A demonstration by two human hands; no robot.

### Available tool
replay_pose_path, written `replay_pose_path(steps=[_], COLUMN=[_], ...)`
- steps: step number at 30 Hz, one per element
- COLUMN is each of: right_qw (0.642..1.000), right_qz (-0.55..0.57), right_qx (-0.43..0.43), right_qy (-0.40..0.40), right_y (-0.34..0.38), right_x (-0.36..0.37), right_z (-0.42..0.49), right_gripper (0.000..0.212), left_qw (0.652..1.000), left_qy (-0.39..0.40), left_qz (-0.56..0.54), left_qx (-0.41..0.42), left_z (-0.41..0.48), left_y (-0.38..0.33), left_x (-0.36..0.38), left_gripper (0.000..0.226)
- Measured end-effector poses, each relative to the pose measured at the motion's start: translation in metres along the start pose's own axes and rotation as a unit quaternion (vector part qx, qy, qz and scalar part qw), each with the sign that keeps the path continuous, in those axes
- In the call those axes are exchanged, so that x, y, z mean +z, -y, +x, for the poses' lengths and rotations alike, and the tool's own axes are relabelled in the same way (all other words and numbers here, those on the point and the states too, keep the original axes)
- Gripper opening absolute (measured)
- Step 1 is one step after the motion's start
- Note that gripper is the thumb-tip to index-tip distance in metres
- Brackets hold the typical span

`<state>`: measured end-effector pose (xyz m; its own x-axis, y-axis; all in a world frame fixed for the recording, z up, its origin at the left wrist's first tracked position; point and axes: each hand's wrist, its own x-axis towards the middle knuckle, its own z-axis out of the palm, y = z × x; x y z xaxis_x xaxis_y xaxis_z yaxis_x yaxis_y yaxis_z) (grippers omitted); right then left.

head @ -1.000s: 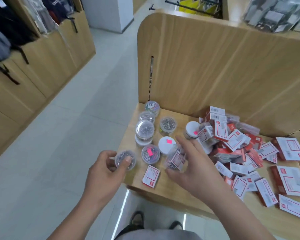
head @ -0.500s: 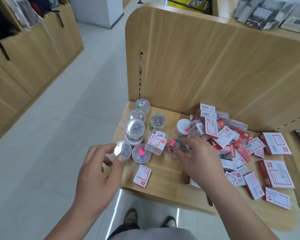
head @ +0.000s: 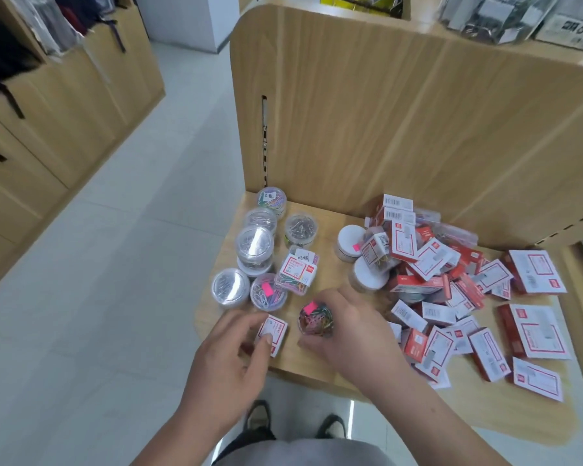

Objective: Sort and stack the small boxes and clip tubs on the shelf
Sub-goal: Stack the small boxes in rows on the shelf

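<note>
Right hand (head: 354,331) grip curled round the coloured-clip tub (head: 317,320) at the shelf (head: 505,408) front, left hand (head: 229,358) grip pinching the small red-and-white box (head: 272,331) just beside it; advise seating the tub squarely on the matching pink-tagged tub (head: 267,292), lid flat.

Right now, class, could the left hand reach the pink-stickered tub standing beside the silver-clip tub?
Probably yes: the left hand sits just in front of the pink-stickered tub, nothing tall between. It would first have to release the small box it pinches.
</note>
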<state>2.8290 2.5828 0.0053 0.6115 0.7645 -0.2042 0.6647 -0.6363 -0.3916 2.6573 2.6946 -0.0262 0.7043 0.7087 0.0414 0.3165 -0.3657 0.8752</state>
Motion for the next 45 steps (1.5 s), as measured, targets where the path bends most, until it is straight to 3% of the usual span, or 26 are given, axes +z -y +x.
replay_pose_path(steps=[4, 10, 12, 15, 20, 26, 29, 33, 35, 37, 40, 43, 45], right_qw=[0.998, 0.982, 0.972, 0.963, 0.967, 0.964, 0.955, 0.945, 0.943, 0.942, 0.956, 0.978, 0.974], right_qz=[0.055, 0.114, 0.132, 0.138, 0.134, 0.174, 0.223, 0.285, 0.306, 0.317, 0.273, 0.052, -0.004], right_qx=[-0.021, 0.034, 0.041, 0.043, 0.062, 0.058, 0.031, 0.009, 0.004, -0.005, -0.015, -0.044, -0.056], right_qy=[-0.001, -0.149, -0.191, -0.226, -0.208, -0.194, -0.19, -0.159, -0.134, -0.113, -0.105, -0.195, -0.222], right_y=[0.008, -0.034, -0.045, -0.059, -0.085, -0.098, -0.088, -0.068, -0.058, -0.048, -0.042, -0.049, -0.057], right_x=[-0.002, -0.049, -0.066, -0.081, -0.087, -0.089, -0.088, -0.082, -0.077, -0.07, -0.061, -0.063, -0.069], right_z=[-0.003, -0.02, -0.022, -0.027, -0.038, -0.037, -0.03, -0.018, -0.009, 0.001, 0.011, 0.017, 0.02], right_gripper=[0.054, 0.032, 0.027, 0.021, 0.017, 0.013, 0.011, 0.012, 0.013, 0.013, 0.017, 0.021, 0.015], left_qw=[1.0, 0.997, 0.992, 0.978, 0.975, 0.976, 0.984, 0.991, 0.992, 0.99, 0.968, 0.944, 0.932], left_qy=[-0.01, 0.015, 0.05, 0.126, 0.163, 0.145, 0.102, 0.079, 0.079, 0.032, -0.017, -0.019, 0.001], left_qz=[0.02, 0.035, 0.045, 0.09, 0.117, 0.128, 0.099, 0.069, 0.084, 0.133, 0.246, 0.314, 0.345], left_qx=[0.008, 0.073, 0.109, 0.136, 0.1, 0.101, 0.109, 0.083, 0.053, 0.021, 0.047, 0.101, 0.109], left_z=[-0.003, 0.032, 0.062, 0.11, 0.152, 0.146, 0.13, 0.097, 0.083, 0.079, 0.086, 0.111, 0.139], left_y=[0.0, -0.047, -0.072, -0.104, -0.114, -0.1, -0.108, -0.111, -0.105, -0.096, -0.089, -0.094, -0.099], left_x=[0.0, 0.012, 0.033, 0.076, 0.125, 0.12, 0.098, 0.05, 0.024, -0.001, -0.023, -0.02, -0.007], left_gripper=[0.035, 0.021, 0.028, 0.056, 0.076, 0.062, 0.063, 0.086, 0.091, 0.085, 0.064, 0.059, 0.056])
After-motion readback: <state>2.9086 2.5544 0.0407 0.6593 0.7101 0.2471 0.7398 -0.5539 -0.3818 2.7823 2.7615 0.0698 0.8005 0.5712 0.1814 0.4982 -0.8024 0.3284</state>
